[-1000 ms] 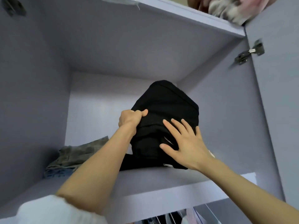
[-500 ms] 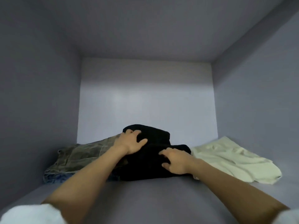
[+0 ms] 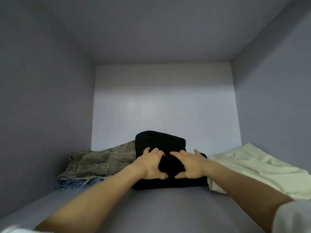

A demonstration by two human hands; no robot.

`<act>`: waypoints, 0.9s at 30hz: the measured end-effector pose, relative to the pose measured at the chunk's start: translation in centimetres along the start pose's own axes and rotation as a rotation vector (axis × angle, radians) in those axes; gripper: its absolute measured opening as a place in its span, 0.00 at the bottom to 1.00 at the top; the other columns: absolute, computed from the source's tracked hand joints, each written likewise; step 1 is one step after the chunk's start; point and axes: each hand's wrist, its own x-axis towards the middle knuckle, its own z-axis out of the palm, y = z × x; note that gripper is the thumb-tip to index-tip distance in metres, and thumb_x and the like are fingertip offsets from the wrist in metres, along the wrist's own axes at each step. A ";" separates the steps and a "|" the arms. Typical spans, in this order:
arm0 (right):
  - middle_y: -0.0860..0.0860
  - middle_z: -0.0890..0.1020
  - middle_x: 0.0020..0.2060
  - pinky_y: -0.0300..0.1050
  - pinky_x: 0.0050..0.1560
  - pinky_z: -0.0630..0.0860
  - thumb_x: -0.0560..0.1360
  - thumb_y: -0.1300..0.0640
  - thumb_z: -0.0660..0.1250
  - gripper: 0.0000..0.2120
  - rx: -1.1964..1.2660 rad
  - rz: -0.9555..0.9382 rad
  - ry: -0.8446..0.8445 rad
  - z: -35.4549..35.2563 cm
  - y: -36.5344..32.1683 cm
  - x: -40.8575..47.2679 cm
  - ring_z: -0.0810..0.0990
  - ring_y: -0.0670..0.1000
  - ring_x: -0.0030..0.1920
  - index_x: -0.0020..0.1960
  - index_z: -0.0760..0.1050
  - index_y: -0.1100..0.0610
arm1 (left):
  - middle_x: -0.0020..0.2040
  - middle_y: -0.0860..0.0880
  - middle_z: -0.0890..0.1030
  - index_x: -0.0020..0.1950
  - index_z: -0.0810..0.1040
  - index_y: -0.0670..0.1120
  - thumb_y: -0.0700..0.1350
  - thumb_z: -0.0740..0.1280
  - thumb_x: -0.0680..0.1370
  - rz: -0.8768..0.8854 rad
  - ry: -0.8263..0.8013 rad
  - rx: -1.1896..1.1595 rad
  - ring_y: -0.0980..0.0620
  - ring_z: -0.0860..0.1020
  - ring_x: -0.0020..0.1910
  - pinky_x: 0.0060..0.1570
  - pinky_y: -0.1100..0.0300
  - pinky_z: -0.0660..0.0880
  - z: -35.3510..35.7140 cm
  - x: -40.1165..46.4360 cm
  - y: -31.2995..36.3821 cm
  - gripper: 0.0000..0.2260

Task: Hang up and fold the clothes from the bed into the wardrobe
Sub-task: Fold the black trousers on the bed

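Observation:
A folded black garment (image 3: 159, 142) lies in the middle of the lilac wardrobe shelf (image 3: 159, 209), toward the back. My left hand (image 3: 149, 165) rests on the left half of its top with fingers spread. My right hand (image 3: 191, 163) lies beside it on the right half, fingers also spread, thumb low at the front edge. Both hands press down on the cloth and their thumbs nearly meet. The front part of the garment is hidden under my hands.
Folded olive trousers (image 3: 104, 158) sit on blue jeans (image 3: 74, 182) just left of the black garment. A cream garment (image 3: 244, 163) lies loosely folded to its right. The wardrobe's side walls, back panel (image 3: 165, 106) and upper shelf enclose the compartment.
The black garment went from held upright at the shelf edge to lying flat on the shelf. My hands shifted from its sides onto its top, closer together.

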 end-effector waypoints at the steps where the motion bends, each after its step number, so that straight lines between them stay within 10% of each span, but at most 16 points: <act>1: 0.51 0.70 0.63 0.60 0.71 0.51 0.74 0.41 0.63 0.33 -0.034 -0.027 0.052 -0.3 0.0 0.0 0.72 0.54 0.62 0.73 0.54 0.51 | 0.64 0.48 0.68 0.68 0.65 0.46 0.54 0.69 0.71 0.026 0.047 -0.022 0.42 0.57 0.71 0.71 0.50 0.58 -0.1 0.2 -0.2 0.29; 5: 0.49 0.74 0.43 0.53 0.59 0.69 0.77 0.50 0.58 0.07 -0.029 -0.114 0.156 -0.8 -0.8 -0.6 0.72 0.50 0.38 0.51 0.65 0.52 | 0.56 0.49 0.69 0.59 0.69 0.44 0.45 0.67 0.73 0.144 0.180 -0.100 0.47 0.63 0.65 0.63 0.61 0.62 0.1 0.2 -0.8 0.16; 12: 0.51 0.75 0.51 0.52 0.63 0.58 0.78 0.51 0.55 0.12 -0.268 -0.124 0.532 -1.1 -3.0 -1.1 0.74 0.53 0.51 0.59 0.67 0.55 | 0.50 0.51 0.68 0.49 0.61 0.49 0.45 0.62 0.76 0.217 0.289 -0.125 0.52 0.67 0.49 0.56 0.60 0.62 -1.0 -1.1 -3.2 0.09; 15: 0.53 0.65 0.66 0.57 0.68 0.56 0.80 0.48 0.54 0.23 -0.161 -0.111 0.289 -0.5 -3.0 -1.9 0.66 0.55 0.65 0.72 0.57 0.53 | 0.61 0.49 0.72 0.62 0.62 0.49 0.55 0.55 0.78 0.063 0.077 0.223 0.50 0.68 0.63 0.70 0.42 0.48 -1.3 -1.8 -2.8 0.16; 19: 0.49 0.38 0.75 0.69 0.69 0.44 0.79 0.41 0.52 0.35 -0.040 -0.022 -0.075 1.3 -2.2 -3.2 0.39 0.59 0.75 0.72 0.30 0.41 | 0.78 0.48 0.45 0.76 0.37 0.55 0.65 0.49 0.77 -0.009 -0.193 0.405 0.46 0.40 0.76 0.71 0.42 0.35 -0.8 -2.5 -1.4 0.33; 27: 0.43 0.34 0.74 0.66 0.70 0.39 0.80 0.39 0.44 0.27 -0.003 -0.003 -0.221 0.6 -1.5 -2.3 0.34 0.55 0.74 0.69 0.28 0.35 | 0.76 0.54 0.37 0.73 0.35 0.62 0.72 0.44 0.73 -0.154 -0.380 0.167 0.50 0.32 0.73 0.68 0.40 0.33 -1.5 -1.6 -1.3 0.34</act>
